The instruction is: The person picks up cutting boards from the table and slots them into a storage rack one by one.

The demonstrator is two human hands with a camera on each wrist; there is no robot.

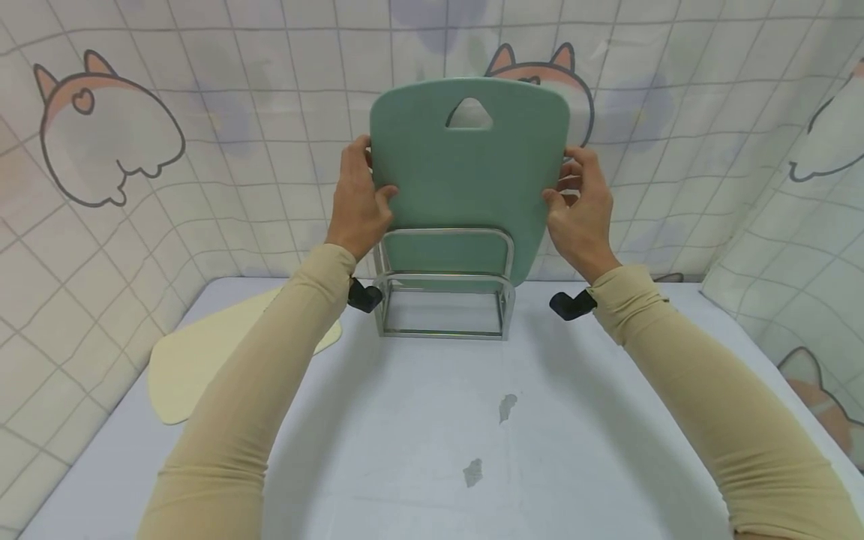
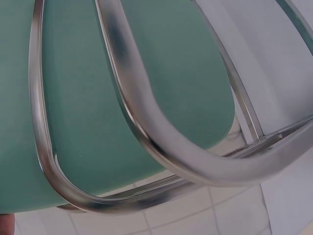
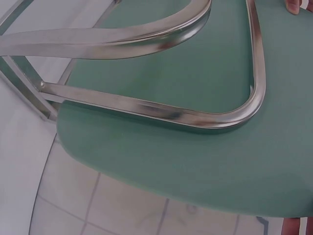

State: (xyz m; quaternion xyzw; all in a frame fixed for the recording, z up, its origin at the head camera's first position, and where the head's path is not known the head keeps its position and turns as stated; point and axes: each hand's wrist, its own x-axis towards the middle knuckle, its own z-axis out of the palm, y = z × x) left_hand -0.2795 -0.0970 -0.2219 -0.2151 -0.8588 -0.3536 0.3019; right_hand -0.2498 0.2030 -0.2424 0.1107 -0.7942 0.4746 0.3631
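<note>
A green cutting board (image 1: 466, 180) with a triangular hole near its top stands up behind the hoops of a metal rack (image 1: 442, 278). Its left edge is pinched by my left hand (image 1: 356, 201), thumb on the front face and fingers behind. My right hand (image 1: 584, 210) grips the opposite edge in the same way. In the left wrist view, two metal hoops (image 2: 139, 98) cross in front of the board (image 2: 88, 127). The right wrist view shows the board's rounded lower corner (image 3: 88, 132) jutting past the rack's side; a few fingertips show at the frame's edge.
A cream-coloured board (image 1: 196, 367) lies flat on the table at the left, partly covered by my left sleeve (image 1: 270, 375). Tile-patterned sheeting (image 1: 270, 112) surrounds the table. Two grey patches (image 1: 473, 472) mark the white tabletop (image 1: 405, 420).
</note>
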